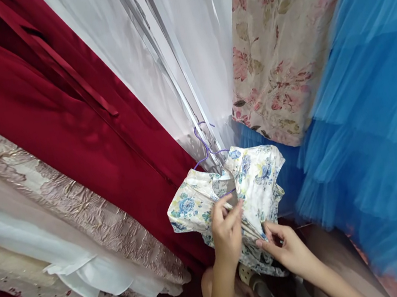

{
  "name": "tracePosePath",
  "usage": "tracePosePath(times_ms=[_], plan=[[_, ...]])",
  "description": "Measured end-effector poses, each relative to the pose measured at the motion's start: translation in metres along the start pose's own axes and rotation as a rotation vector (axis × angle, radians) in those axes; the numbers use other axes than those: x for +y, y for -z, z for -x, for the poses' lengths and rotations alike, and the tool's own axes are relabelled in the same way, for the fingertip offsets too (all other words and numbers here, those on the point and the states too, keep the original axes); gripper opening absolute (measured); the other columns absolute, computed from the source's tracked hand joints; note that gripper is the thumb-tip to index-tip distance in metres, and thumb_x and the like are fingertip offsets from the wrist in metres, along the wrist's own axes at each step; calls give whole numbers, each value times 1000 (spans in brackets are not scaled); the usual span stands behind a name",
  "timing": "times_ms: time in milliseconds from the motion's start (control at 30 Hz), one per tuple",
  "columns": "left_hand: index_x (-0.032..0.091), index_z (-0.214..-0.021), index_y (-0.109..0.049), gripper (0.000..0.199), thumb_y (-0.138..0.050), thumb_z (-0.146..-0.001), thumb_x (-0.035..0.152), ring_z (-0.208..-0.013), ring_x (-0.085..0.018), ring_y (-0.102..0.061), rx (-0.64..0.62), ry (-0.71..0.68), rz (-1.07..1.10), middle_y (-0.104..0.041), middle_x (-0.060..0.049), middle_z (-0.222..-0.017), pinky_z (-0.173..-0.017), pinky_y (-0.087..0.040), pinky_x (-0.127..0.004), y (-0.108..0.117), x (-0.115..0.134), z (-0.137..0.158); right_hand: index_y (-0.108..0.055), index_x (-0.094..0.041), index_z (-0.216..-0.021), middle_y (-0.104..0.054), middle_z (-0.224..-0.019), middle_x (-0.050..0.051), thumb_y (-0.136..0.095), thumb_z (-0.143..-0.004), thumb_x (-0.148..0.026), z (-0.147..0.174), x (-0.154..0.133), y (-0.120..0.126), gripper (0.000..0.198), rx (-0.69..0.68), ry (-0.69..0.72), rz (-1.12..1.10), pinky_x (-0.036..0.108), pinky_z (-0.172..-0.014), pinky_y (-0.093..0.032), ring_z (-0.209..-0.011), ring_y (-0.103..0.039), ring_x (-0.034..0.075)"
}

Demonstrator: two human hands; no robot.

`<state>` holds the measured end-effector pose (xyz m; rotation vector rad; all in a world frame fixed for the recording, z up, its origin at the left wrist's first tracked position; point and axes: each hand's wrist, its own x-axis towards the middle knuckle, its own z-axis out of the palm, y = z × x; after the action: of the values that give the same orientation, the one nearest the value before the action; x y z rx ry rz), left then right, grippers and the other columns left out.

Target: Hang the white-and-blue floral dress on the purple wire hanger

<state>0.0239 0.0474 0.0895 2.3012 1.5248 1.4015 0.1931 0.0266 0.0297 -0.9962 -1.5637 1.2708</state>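
A white short-sleeved garment with blue and yellow flowers (254, 172) hangs on a thin purple hanger (204, 143), its front partly open at the neck. My left hand (226, 230) is at the left front edge just below the neckline, closed on the fabric, with index finger and thumb pointing across the opening. Lower and to the right, my right hand (286, 248) pinches the front edge between thumb and fingers. The garment's lower part drops behind my hands and is partly hidden.
White metal poles (171, 56) stand behind the hanger. Around it hang a dark red dress (107, 148), white fabric (198, 32), a pink floral dress (276, 64), a blue tulle dress (374, 104) and a textured pinkish garment (88, 197). Legs and a pale shoe (245, 273) show below.
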Motion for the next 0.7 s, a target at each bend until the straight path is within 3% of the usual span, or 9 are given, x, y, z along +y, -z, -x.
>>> tracePosePath(times_ms=[133,267,333,500,600,700], plan=[[33,-117,-70,32,-62,-90,18,-108,-23,-49,185,-91,-132,-60,-6,-128,-95,-43,-43,14,0,-58,-33,-23,-64,-34,-60,-7,-61,-88,-37,3,4,-3,40,14,-5,-11,27,-57,-26,-59,-34,13],[31,-112,-73,25,-62,-91,25,-117,-27,-48,276,-130,-214,-66,-4,-125,-105,-32,-51,24,2,-109,-32,-23,-64,-33,-60,-7,-61,-88,-39,2,11,-6,41,52,-4,-34,27,-57,-26,-59,-34,13],[30,-112,-73,24,-61,-92,27,-115,-26,-52,295,-118,-193,-69,-5,-120,-105,-32,-50,26,1,-123,-32,-23,-65,-33,-60,-7,-60,-88,-39,1,15,-6,40,59,1,-30,27,-57,-27,-59,-34,13],[27,-113,-72,24,-55,-95,28,-79,-14,-63,120,-103,-97,-72,1,-85,-108,-34,-45,31,-6,-123,-35,-23,-65,-37,-61,-6,-61,-89,-40,-8,16,6,38,-6,-7,82,27,-57,-28,-60,-37,14],[26,-112,-71,23,-61,-92,29,-81,-14,-63,48,-118,-104,-72,1,-88,-115,-28,-46,39,-6,-112,-41,-22,-68,-42,-63,-5,-59,-90,-43,-20,2,16,36,-58,-8,62,27,-58,-30,-60,-40,14],[25,-119,-67,33,-68,-86,28,-93,-18,-64,-47,-159,-68,-71,-1,-99,-115,-31,-46,50,-4,-103,-43,-22,-69,-43,-63,-5,-55,-93,-46,-42,-26,20,36,-109,55,-27,27,-58,-32,-60,-40,13]])
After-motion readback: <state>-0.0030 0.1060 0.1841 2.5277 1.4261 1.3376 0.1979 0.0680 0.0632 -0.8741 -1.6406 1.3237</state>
